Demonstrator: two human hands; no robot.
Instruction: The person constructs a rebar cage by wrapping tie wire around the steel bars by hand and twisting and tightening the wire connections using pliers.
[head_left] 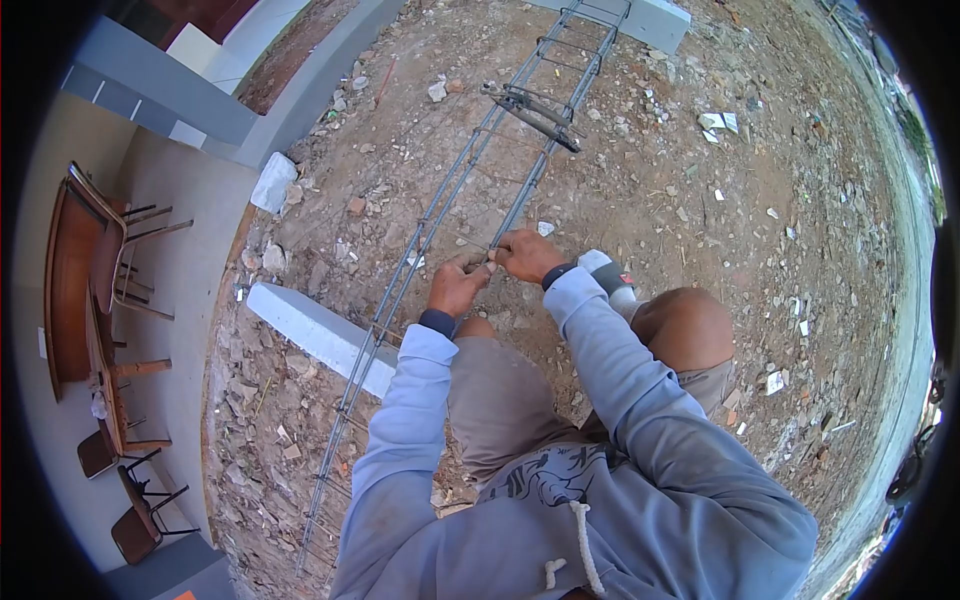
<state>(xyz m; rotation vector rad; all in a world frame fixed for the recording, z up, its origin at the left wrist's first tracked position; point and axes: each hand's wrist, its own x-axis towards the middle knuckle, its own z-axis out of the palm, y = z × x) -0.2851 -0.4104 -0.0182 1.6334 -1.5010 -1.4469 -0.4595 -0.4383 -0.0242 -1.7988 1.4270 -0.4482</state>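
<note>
A long rebar cage (437, 210), made of thin steel bars with stirrups along it, runs lengthwise in front of me over the dirt. Beside its right-hand bar, my left hand (460, 283) is closed, thumb and fingers pinched together. My right hand (528, 255) is also closed, its fingertips at the same bar and almost touching the left ones. A thin stirrup leg (470, 242) reaches the bar at my fingertips. Whatever small piece lies between the fingers is hidden. Farther up, a dark long-handled hand tool (535, 115) lies across the cage.
Pale blocks, one nearer (320, 335) and one farther (655, 22), lie under the cage. Rubble and tile shards (718, 122) litter the ground. To the left, a low wall edge (300, 95) borders a floor with chairs (140, 510) and a wooden table (70, 290).
</note>
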